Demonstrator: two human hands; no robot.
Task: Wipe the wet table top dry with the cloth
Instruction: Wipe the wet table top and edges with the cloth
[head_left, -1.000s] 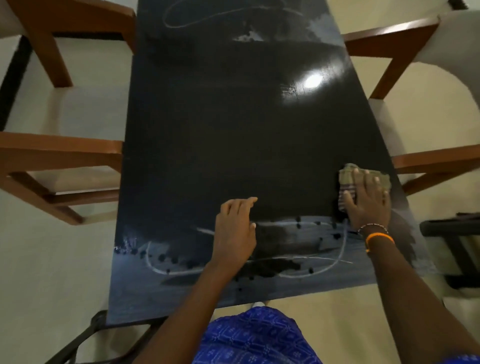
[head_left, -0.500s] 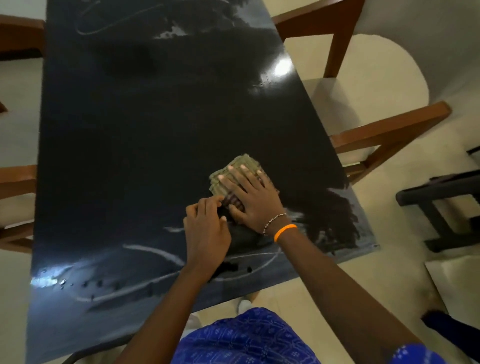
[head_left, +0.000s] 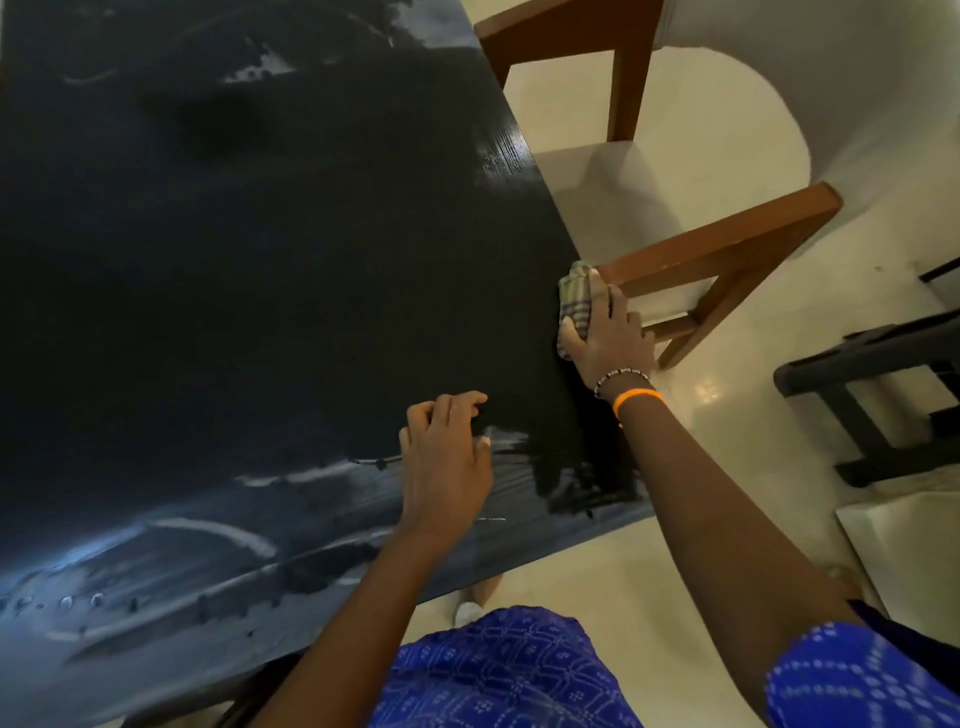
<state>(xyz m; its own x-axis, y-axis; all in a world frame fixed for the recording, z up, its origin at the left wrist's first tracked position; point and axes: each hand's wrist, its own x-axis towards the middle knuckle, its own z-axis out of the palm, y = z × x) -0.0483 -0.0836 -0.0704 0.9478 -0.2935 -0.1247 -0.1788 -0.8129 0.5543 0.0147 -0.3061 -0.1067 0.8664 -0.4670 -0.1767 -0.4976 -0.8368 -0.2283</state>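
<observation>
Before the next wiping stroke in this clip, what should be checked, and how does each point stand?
1. Cloth under the right hand: ok.
2. Cloth fully on the table top: not ok, it sits at the right edge.
3. Left hand out of the stroke path: cannot tell.
4. Wet streaks left near the front edge: not ok.
5. Chair apart from the cloth: cannot tell.

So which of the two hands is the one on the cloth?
The right hand, the one with the orange band at its wrist, presses the cloth at the table's right edge. The left hand rests on bare table, holding nothing.
</observation>
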